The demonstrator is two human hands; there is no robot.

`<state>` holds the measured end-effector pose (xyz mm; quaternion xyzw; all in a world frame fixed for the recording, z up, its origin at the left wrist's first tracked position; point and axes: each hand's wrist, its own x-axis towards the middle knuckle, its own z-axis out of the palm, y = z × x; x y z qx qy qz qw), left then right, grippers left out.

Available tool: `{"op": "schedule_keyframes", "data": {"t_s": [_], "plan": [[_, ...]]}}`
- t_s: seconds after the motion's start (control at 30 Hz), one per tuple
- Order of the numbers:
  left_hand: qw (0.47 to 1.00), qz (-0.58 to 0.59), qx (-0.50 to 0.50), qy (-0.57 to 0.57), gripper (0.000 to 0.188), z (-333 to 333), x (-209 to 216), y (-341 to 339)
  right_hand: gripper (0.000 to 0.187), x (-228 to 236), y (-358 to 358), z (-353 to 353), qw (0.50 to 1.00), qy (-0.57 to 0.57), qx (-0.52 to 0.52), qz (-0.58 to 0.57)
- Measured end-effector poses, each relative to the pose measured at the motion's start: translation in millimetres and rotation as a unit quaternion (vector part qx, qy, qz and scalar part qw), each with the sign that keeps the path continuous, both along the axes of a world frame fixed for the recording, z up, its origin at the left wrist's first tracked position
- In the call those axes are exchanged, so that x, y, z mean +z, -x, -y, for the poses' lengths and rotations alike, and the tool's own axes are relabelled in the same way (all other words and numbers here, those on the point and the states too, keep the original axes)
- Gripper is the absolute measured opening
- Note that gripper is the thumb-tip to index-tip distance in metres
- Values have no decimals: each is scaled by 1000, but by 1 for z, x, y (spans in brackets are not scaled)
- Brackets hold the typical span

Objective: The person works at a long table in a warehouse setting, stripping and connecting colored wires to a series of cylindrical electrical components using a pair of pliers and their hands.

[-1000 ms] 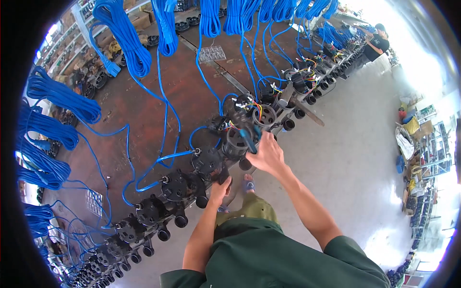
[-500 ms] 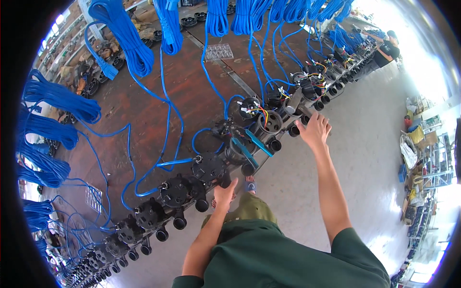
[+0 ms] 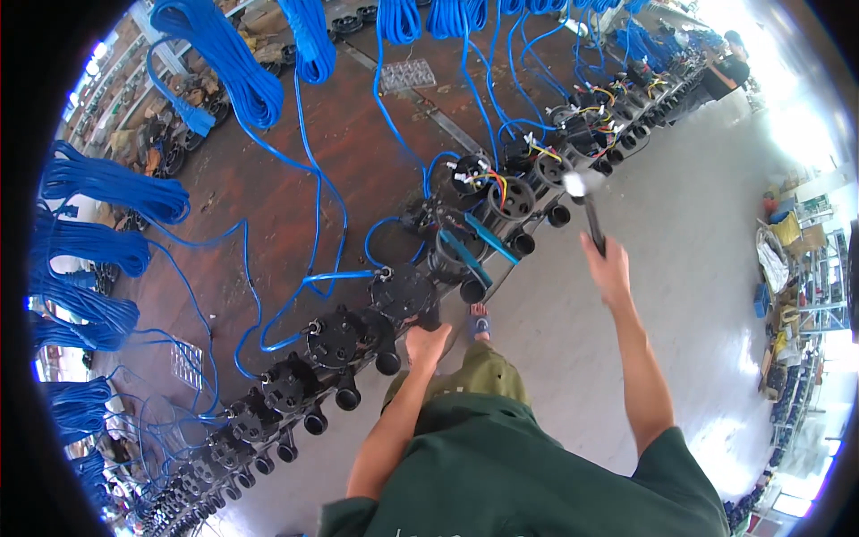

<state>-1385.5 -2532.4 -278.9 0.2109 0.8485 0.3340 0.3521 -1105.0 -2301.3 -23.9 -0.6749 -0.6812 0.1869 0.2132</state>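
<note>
My right hand is raised over the grey floor, gripping the dark handle of a hammer whose pale head points up toward the bench edge. My left hand rests at the front edge of the long brown workbench, touching a black round pump housing. A row of similar black housings runs along the bench edge. Further right stand open housings with coloured wires showing. A blue-handled tool lies across one housing.
Coils of blue cable hang over the bench and along its left side. Another person stands at the far right end of the bench. Shelves and boxes line the right wall. My foot in a sandal is below.
My right hand left the open housings, swung right and now holds a hammer lifted up. My left hand stayed at the bench edge by the black housing.
</note>
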Motion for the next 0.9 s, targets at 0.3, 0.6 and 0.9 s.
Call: {"op": "schedule_keyframes", "data": {"t_s": [0.3, 0.6, 0.9], "plan": [[988, 153, -9, 23, 45, -9, 42, -1, 51, -30, 12, 218, 868, 472, -44, -149], [984, 143, 87, -60, 44, -14, 6, -1, 44, -18, 93, 197, 817, 508, 64, -266], [994, 91, 63, 1, 47, -20, 38, -3, 45, -10, 105, 176, 810, 516, 93, -263]]}}
